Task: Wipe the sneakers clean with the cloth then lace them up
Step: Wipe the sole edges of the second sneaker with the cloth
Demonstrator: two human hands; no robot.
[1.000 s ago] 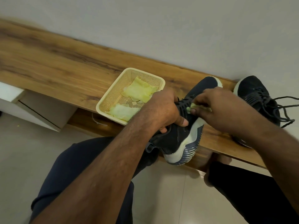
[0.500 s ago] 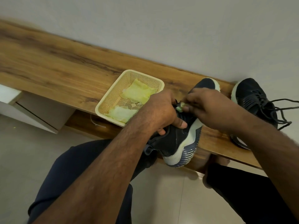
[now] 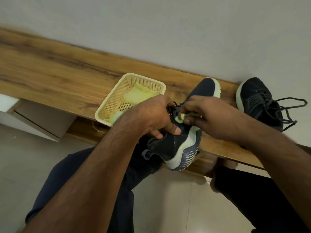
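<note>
- Landmark: cream perforated plastic basket (image 3: 107, 108) on the long wood-grain bench (image 3: 58, 69); every place below is given from it.
- Dark navy knit sneaker with pale sole (image 3: 178, 143), just right of the basket, tipped on its side, heel hanging off the bench's front edge toward my lap. It stands where it stood a second ago.
- My left hand (image 3: 151, 115): closed around the sneaker's collar, thumb pressed on the side panel. Grip unchanged over the last second.
- My right hand (image 3: 207, 118): fingers pinched narrow on a small wad of pale yellow-green cloth (image 3: 179, 118). Changed: a second ago the wad sat farther right on the lace area; it now lies closer to my left thumb, at the lace-and-tongue area.
- Reading: I judge this a wiping stroke in progress, so the cleaning stage is not yet finished on this shoe.
- Spare yellow-green cloths (image 3: 139, 96): lying inside the basket, partly hidden behind my left hand.
- Second dark navy sneaker (image 3: 257, 101): well to the right of the basket, upright on the bench, its dark laces (image 3: 289, 113) loose and trailing. Not moved; lacing looks still to do.
</note>
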